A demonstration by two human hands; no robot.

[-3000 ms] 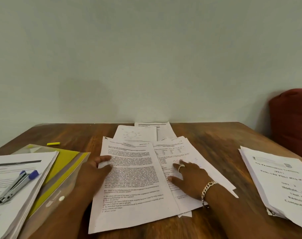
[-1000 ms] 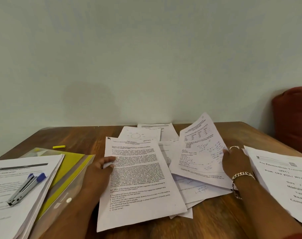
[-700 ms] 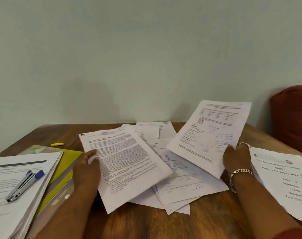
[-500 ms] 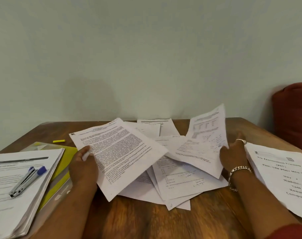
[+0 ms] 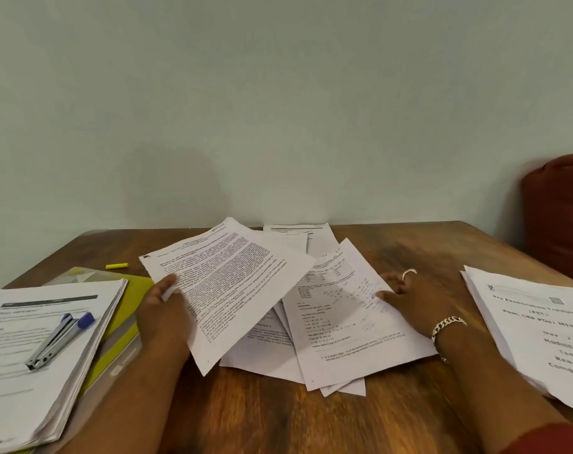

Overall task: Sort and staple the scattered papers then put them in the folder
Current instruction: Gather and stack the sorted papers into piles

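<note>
My left hand (image 5: 162, 314) holds a text-covered sheet (image 5: 232, 283) by its left edge, lifted and tilted over the scattered papers (image 5: 344, 335) in the middle of the wooden table (image 5: 278, 421). My right hand (image 5: 409, 296), with a ring and a bracelet, rests with its fingers spread on the right edge of a sheet of sums that lies on top of the pile. A silver and blue stapler (image 5: 59, 339) lies on a paper stack (image 5: 33, 371) at the left. Under that stack is a yellow folder (image 5: 128, 319) in a clear sleeve.
Another thick stack of printed papers (image 5: 534, 329) lies at the right table edge. A small yellow highlighter cap (image 5: 116, 266) sits at the back left. A red cushion (image 5: 560, 211) stands beyond the right corner. A plain wall closes off the far side.
My right hand raised the sheet of sums, then laid it back down on the pile. My left hand lifted the text sheet off the table and swung it leftwards.
</note>
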